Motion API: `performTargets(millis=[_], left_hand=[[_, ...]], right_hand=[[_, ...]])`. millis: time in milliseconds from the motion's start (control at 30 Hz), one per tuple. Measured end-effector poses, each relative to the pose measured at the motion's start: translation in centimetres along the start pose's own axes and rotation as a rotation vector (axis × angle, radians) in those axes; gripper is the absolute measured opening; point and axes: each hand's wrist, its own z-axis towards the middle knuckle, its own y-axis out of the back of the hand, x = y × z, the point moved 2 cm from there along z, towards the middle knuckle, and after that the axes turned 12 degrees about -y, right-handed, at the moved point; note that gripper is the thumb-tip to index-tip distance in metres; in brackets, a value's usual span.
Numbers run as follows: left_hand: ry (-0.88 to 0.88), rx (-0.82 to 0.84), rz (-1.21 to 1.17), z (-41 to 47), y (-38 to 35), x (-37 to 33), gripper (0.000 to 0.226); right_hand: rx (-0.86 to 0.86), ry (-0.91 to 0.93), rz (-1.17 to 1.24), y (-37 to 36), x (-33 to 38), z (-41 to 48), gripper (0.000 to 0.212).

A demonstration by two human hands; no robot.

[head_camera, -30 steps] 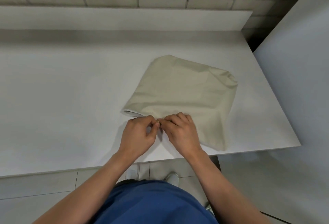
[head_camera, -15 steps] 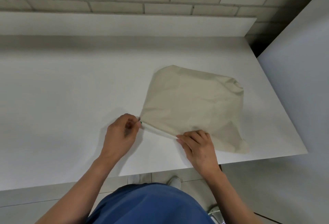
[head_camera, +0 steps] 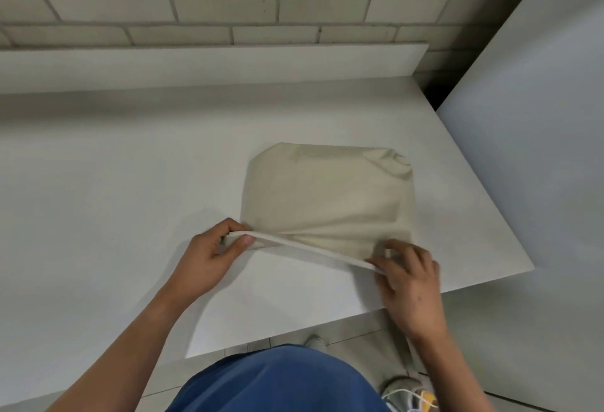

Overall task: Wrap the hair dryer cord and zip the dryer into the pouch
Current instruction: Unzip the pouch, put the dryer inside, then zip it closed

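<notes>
Lying on the right half of the white worktop (head_camera: 114, 182), the beige pouch (head_camera: 327, 195) has its near edge stretched taut between the two grips. The left grip (head_camera: 209, 261) pinches the near-left corner between thumb and fingers; the right grip (head_camera: 408, 280) curls its fingers round the near-right end, close to the worktop's near edge.

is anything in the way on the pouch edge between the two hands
Nothing visible. On the pouch, the left hand pinches one end of the near edge, the right hand holds the other, with bare edge between.
</notes>
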Motion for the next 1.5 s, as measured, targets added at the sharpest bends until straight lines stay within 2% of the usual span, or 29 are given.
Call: performTargets(millis=[67,133,233,367,467,600,667,833,1067,1133,1233,1400,1433,1500], left_hand=[[0.062,0.017,-0.033,0.6,-0.2,0.1,0.012],[0.092,0.031,-0.041,1.5,-0.8,0.0,0.022],[0.117,-0.010,-0.009,3.0,-1.5,-0.6,0.016],[0.151,-0.035,0.158,4.2,-2.2,-0.8,0.012],[0.180,-0.044,0.267,4.8,-2.4,-0.8,0.015],[0.220,-0.091,0.283,5.8,-2.8,-1.1,0.024],[0.254,-0.113,0.226,6.2,-2.9,-1.2,0.037],[0.292,-0.024,0.156,7.3,-2.6,-1.4,0.094],[0.226,-0.015,0.346,9.5,-2.4,-0.6,0.131],[0.207,0.032,0.274,10.5,-2.3,-0.3,0.127],[0.161,0.061,0.139,11.7,-2.2,0.2,0.104],[0.136,0.124,0.198,12.0,-2.5,0.3,0.066],[0.127,0.130,0.218,11.8,-2.6,0.4,0.071],[0.101,0.120,0.258,11.2,-3.1,0.1,0.090]], right_hand=[[0.020,-0.002,0.034,1.9,-2.3,0.4,0.020],[0.139,-0.001,0.127,3.2,-3.7,1.2,0.023],[0.258,-0.141,0.345,4.5,-4.4,2.8,0.011],[0.340,-0.310,0.512,5.1,-3.6,4.7,0.014],[0.303,-0.414,0.621,4.5,-3.0,5.3,0.014],[0.196,-0.537,0.655,3.6,-3.3,5.7,0.032],[0.218,-0.598,0.679,3.6,-3.4,5.8,0.046],[0.418,-0.624,0.768,3.7,-3.5,5.4,0.061],[0.408,-0.672,0.869,3.2,-2.9,4.4,0.069],[0.396,-0.695,0.876,3.0,-2.6,4.3,0.068],[0.392,-0.734,0.910,2.4,-2.5,4.3,0.063],[0.397,-0.793,0.995,2.4,-2.5,4.5,0.046],[0.386,-0.820,1.021,2.4,-2.4,4.5,0.048],[0.342,-0.900,1.021,2.2,-2.2,4.9,0.069]])
